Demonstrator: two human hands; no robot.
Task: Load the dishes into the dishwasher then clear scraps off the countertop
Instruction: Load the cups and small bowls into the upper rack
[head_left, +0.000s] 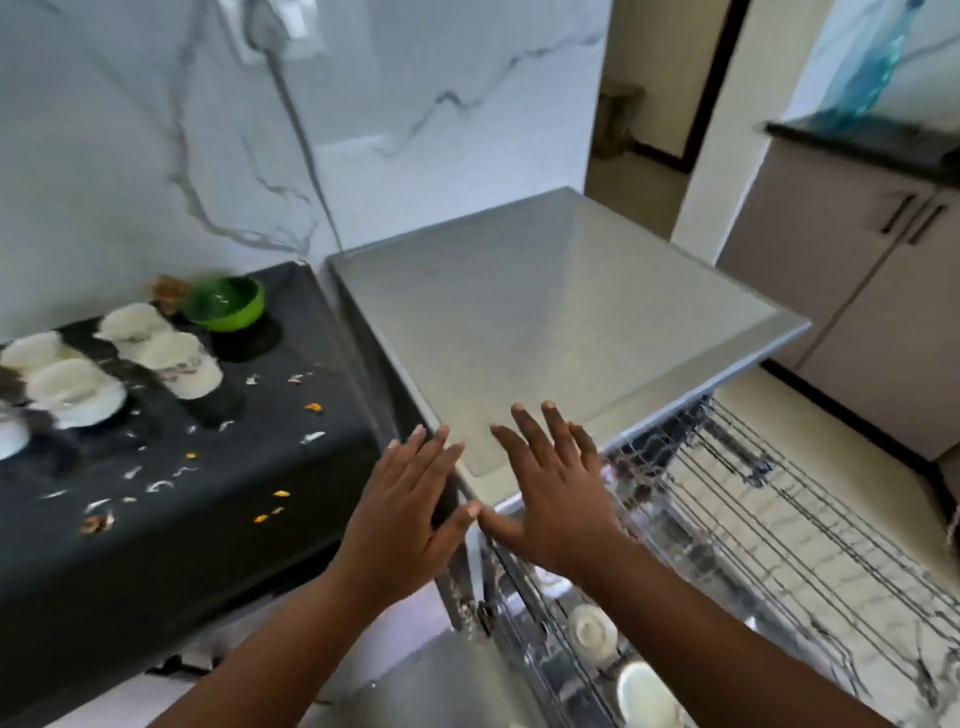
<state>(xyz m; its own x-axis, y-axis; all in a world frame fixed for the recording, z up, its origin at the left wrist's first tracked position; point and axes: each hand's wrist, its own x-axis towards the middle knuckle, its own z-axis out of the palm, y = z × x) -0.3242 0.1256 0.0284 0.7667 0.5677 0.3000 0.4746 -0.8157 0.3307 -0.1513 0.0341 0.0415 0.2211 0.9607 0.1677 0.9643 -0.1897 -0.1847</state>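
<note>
White cups (150, 358) lie left of us on the black countertop (171, 525) | left hand (410, 514) nearer, probably | right hand (550, 499) by rack (779, 499) | both splayed, empty.

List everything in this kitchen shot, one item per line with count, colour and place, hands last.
cups: about four, white, upside down on the countertop, left
green bowl: one, back of the countertop by the wall
scraps: many, white and orange bits scattered over the countertop
countertop: one, black, left
dishwasher: one, grey steel top, centre
rack: one, wire, pulled out at right
white dishes: at least two, low in the dishwasher
cabinets: beige, black handles, right
wall socket: one, white, on the marble wall
left hand: open, over the dishwasher's front corner
right hand: open, beside it, fingers spread
</note>
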